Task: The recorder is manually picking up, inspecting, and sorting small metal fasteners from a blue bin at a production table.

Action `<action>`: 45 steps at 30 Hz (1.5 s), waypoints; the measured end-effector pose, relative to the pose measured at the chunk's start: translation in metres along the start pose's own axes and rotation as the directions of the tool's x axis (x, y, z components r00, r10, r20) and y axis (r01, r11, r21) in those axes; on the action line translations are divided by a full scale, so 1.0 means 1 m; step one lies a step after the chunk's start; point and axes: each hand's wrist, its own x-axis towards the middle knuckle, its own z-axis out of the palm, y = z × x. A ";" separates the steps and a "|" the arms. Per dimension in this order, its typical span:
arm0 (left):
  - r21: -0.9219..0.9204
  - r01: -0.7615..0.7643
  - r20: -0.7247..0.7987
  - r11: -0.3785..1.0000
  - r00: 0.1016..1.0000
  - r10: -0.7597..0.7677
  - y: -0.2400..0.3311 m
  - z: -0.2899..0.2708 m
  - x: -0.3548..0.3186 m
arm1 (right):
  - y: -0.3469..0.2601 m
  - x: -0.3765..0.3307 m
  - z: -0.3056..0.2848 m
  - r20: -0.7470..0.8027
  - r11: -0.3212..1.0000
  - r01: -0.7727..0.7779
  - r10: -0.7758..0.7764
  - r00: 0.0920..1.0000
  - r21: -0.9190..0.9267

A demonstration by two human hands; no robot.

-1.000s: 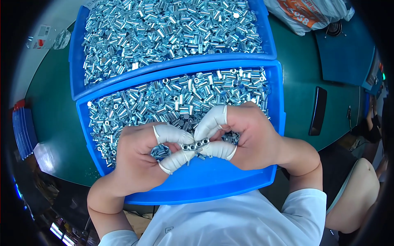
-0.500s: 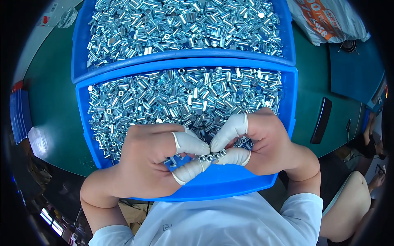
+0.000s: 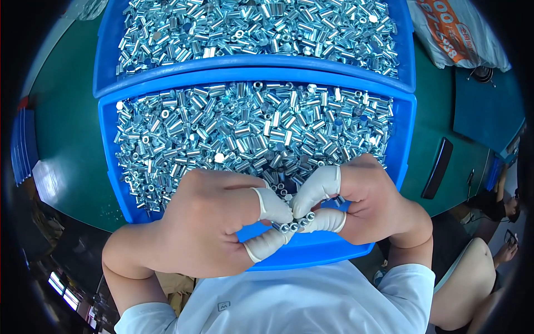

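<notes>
Several short shiny metal sleeves sit side by side in a row between my fingertips, their round ends facing me. My left hand pinches the row's left end between thumb and forefinger. At the right end, my right hand pinches it likewise, the two hands almost touching. White finger cots cover the thumbs and forefingers. Both hands are over the near part of a blue bin, which holds a heap of loose metal sleeves. Fingers hide part of the held row.
Behind the near bin stands a second blue bin full of similar sleeves. On the green table to the right lie a dark phone-like slab and a printed plastic bag. Another person's hand shows at far right.
The view has shifted a little. My hands have moved slightly right, and the row of sleeves now slants up more toward the right. Both hands keep hold of it.
</notes>
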 end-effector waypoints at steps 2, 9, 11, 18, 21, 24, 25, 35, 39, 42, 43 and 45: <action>0.005 -0.013 -0.007 1.000 1.000 0.013 0.002 0.000 0.000 | -0.002 0.001 0.000 0.015 1.000 -0.002 0.002 1.000 -0.001; 0.046 -0.044 0.011 0.998 0.999 0.043 0.000 0.000 -0.002 | 0.001 0.001 0.002 0.025 1.000 0.011 -0.011 1.000 -0.008; 0.086 -0.038 0.043 0.996 0.998 0.034 0.002 -0.002 -0.002 | 0.002 0.000 0.002 0.023 1.000 0.015 -0.015 1.000 0.003; 0.055 -0.059 0.010 0.997 0.998 0.058 -0.002 0.000 -0.001 | 0.002 -0.001 0.000 0.009 0.998 0.059 -0.059 0.998 -0.030; 0.029 -0.045 0.007 0.999 0.999 0.044 -0.002 0.001 -0.001 | 0.004 -0.001 -0.001 0.010 0.997 0.071 -0.070 0.997 -0.028; 0.038 -0.042 0.020 0.998 0.999 0.041 -0.002 0.000 0.000 | 0.005 -0.001 -0.002 0.014 0.997 0.077 -0.076 0.997 -0.031; 0.034 -0.044 0.023 0.998 0.999 0.044 -0.002 -0.001 0.001 | 0.005 -0.002 -0.002 0.018 0.996 0.077 -0.077 0.997 -0.034; 0.053 -0.039 0.048 0.998 0.998 0.036 0.000 -0.003 0.002 | 0.005 -0.002 -0.002 0.004 0.996 0.078 -0.078 0.997 -0.042; 0.041 -0.033 0.048 0.999 0.998 0.032 0.000 -0.004 0.002 | 0.005 -0.001 -0.002 0.008 0.997 0.074 -0.074 0.997 -0.034; 0.045 -0.030 0.048 0.999 0.998 0.028 0.000 -0.004 0.001 | 0.004 0.000 -0.002 0.012 0.997 0.081 -0.081 0.997 -0.016; 0.052 -0.042 0.035 0.998 0.999 0.040 -0.001 -0.004 0.001 | 0.004 0.000 -0.002 0.017 0.997 0.076 -0.076 0.997 -0.014; 0.059 -0.054 0.019 0.997 0.998 0.053 -0.001 -0.004 0.001 | 0.002 0.001 -0.002 0.008 0.998 0.062 -0.062 0.998 -0.023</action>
